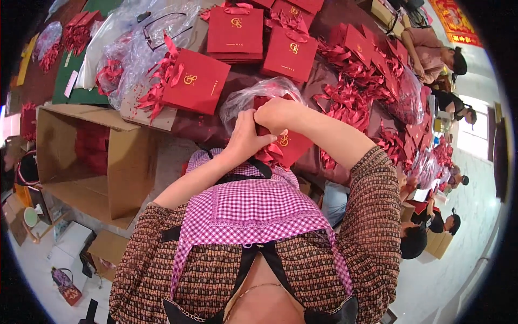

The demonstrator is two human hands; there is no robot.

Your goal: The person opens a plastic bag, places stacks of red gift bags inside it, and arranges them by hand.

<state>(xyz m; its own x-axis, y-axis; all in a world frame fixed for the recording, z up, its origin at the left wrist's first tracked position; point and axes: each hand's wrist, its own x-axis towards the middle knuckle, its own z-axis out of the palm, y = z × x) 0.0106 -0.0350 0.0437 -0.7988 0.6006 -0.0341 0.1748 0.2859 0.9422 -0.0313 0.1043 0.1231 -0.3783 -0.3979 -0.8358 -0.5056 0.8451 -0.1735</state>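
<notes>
Both my hands meet over a clear plastic bag (237, 103) with red cardboard showing inside it, at the near edge of the table. My left hand (247, 137) has its fingers curled at the bag's edge and its thumb reaching to the right. Beside it, my right hand (277, 114) is bent into a fist, knuckles up; what its fingers grip is hidden beneath. A red gift bag (293, 147) with a gold emblem and red ribbon lies right under my hands, against my checked apron. Just beyond sit a flat red gift bag (195, 81) and a stack of them (235, 33).
Heaps of red gift bags with ribbons (345, 97) cover the table's right side. Crumpled clear plastic (127, 65) and a pair of glasses (148, 38) lie far left. An open cardboard box (121, 178) stands left of me. Other people (431, 54) sit along the right.
</notes>
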